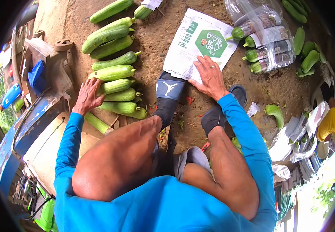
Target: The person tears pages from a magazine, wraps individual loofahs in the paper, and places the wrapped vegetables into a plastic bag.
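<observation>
My left hand (88, 96) is closed around the blunt end of a long green gourd (117, 86), fingers on its upper side and thumb below. That gourd lies in a row of similar ones, between a paler gourd (117, 72) and another gourd (119, 94). My right hand (209, 79) rests with fingers stretched out on the lower edge of a stack of printed newspaper sheets (179, 48). A green hexagon with lettering is printed on the top sheet. The stack lies on the ground just beyond my left foot.
Paper-wrapped gourds (266, 50) lie in a clear plastic bag at upper right. Loose gourds (310, 60) are beside it, and a curved one (274, 115) lies lower down. A partly wrapped gourd (142, 12) is at the top. Wood and a blue bar (24, 131) border the left.
</observation>
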`<state>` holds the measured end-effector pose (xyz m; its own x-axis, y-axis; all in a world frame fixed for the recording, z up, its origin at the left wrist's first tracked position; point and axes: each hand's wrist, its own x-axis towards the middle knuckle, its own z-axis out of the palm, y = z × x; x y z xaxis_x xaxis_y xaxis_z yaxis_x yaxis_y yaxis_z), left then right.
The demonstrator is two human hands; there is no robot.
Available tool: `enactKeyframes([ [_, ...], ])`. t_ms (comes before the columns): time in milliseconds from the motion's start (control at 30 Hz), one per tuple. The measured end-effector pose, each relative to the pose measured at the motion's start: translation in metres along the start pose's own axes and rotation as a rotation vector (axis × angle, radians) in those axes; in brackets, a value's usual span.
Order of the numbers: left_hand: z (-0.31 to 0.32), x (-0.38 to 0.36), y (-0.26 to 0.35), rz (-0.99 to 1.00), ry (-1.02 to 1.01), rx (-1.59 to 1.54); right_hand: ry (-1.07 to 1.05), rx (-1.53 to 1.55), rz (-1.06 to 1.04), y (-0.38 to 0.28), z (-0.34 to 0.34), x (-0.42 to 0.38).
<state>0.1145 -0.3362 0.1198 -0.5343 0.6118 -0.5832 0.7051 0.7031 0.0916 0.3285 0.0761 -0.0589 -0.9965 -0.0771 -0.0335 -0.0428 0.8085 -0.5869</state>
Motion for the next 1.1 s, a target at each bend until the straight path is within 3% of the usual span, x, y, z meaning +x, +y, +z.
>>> enactKeyframes([
  [33, -0.009, 0.009, 0.012, -0.001, -0.021, -0.006, 0.005, -0.027, 0.001, -0.001, 0.000, 0.001],
  [167, -0.008, 0.061, 0.072, 0.196, 0.208, -0.188, -0.022, -0.026, 0.015, -0.005, -0.002, 0.004],
  [233, 0.003, 0.093, 0.101, 0.229, 0.104, -0.312, -0.009, -0.024, 0.018, -0.002, 0.000, 0.003],
  [267, 0.020, 0.109, 0.110, 0.285, 0.162, -0.401, -0.011, -0.014, 0.012, 0.000, 0.000, 0.003],
  [300, 0.020, 0.119, 0.125, 0.193, 0.084, -0.378, -0.011, -0.017, 0.010, 0.001, -0.001, 0.004],
  [400, 0.033, 0.142, 0.148, 0.199, 0.100, -0.370, -0.003, -0.019, 0.001, -0.001, -0.001, 0.002],
  [500, 0.033, 0.152, 0.164, 0.159, -0.009, -0.346, 0.011, 0.001, 0.004, 0.000, -0.002, 0.003],
  [700, 0.042, 0.173, 0.176, -0.007, -0.001, -0.591, -0.009, 0.076, -0.034, 0.001, -0.011, 0.007],
  [867, 0.034, 0.178, 0.174, -0.013, -0.085, -0.883, -0.002, 0.174, -0.033, -0.010, -0.015, 0.008],
  [933, 0.031, 0.176, 0.170, 0.128, 0.164, -0.948, -0.007, 0.206, -0.027, -0.010, -0.014, 0.007],
  [1100, -0.001, 0.149, 0.107, 0.015, 0.080, -0.707, 0.000, 0.278, -0.043, -0.008, -0.016, 0.005],
])
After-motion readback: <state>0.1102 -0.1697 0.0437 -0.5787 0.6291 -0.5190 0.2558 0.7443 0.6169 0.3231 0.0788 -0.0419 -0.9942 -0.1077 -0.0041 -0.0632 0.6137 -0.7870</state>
